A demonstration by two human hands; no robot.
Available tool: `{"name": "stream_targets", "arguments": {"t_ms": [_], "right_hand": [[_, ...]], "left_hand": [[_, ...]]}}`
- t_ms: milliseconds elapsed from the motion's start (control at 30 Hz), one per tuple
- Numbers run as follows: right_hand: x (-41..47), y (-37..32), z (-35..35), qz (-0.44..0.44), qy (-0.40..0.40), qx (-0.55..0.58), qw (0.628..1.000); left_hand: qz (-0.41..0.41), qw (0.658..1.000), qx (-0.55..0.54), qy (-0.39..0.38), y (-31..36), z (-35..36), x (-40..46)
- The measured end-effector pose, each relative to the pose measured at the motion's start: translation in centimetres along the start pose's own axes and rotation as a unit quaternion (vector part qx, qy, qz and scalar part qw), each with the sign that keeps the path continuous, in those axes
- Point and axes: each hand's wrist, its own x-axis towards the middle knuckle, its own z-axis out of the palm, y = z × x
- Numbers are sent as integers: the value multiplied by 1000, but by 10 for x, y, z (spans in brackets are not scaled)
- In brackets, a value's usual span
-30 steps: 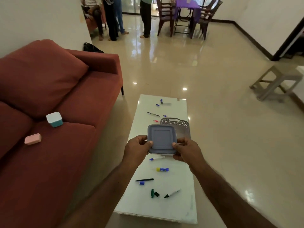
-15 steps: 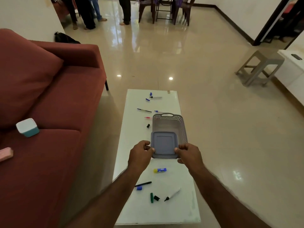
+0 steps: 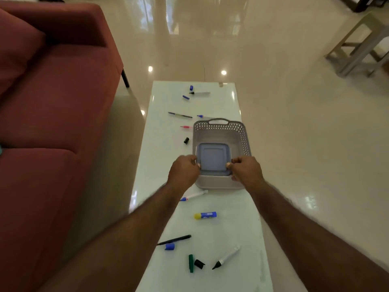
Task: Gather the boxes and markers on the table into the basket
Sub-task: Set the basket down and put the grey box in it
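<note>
in the basket [image 3: 242, 135]: blue box [image 3: 213, 157] sitting low
left hand [image 3: 184, 170]: pinching box's left edge
right hand [image 3: 246, 168]: pinching its right edge

Bare forearms, no sleeves; hands [image 3: 184, 171] without rings.

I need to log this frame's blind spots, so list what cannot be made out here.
Head view only:
- Whether the square blue-grey lidded box rests on the floor of the grey perforated plastic basket: the basket's walls hide the underside.
- Fingertips of the left hand and right hand: curled under the box's edges.
- The white-barrelled marker near the basket: the left forearm covers its end.
- The red sofa: cut by the left edge.
</note>
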Motion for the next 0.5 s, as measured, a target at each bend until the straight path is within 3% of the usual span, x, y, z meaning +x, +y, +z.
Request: {"name": "stream_targets", "arguments": {"t_ms": [200,500], "right_hand": [[68,48,37,32,-27,-39,998],[109,85,62,9,-77,-195,978]], "left_hand": [[-12,997,73,-30,-26,55,63],[-45,977,204,-33,-50,96,89]]}}
